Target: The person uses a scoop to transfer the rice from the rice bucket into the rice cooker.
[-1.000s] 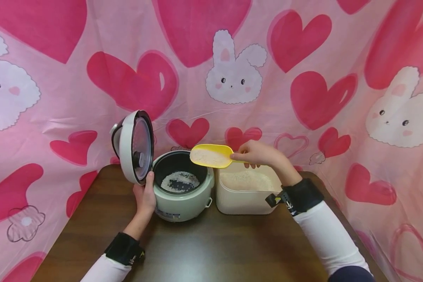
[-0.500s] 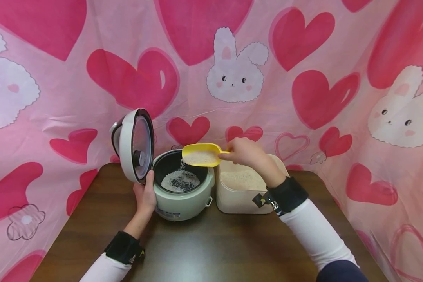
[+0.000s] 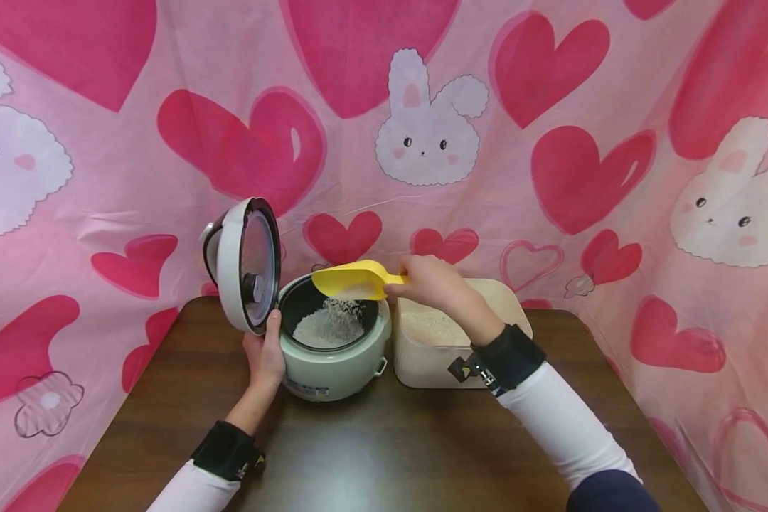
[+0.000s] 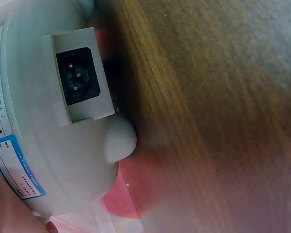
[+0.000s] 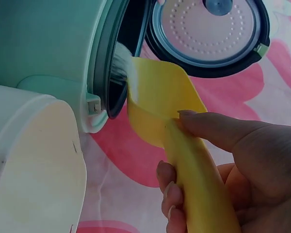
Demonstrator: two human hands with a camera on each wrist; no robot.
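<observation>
Yellow scoop (image 3: 352,277) is gripped by its handle in the right hand (image 3: 434,283), thumb laid on top, fingers curled underneath. Scoop is held tilted over the rice cooker (image 3: 336,377); rice (image 3: 342,307) is seen falling into the dark inner pot (image 3: 302,297), where more is piled. Lid (image 3: 232,267) is swung open at left. Left hand (image 3: 267,359) is placed against the cooker's side, by the lid's lower edge; whether anything is grasped by it cannot be told, fingers mostly hidden. Rice-filled white bin (image 3: 444,368) is set just beside the cooker, on brown table (image 3: 371,455). Heart-and-rabbit cloth (image 3: 429,206) is hung behind.
</observation>
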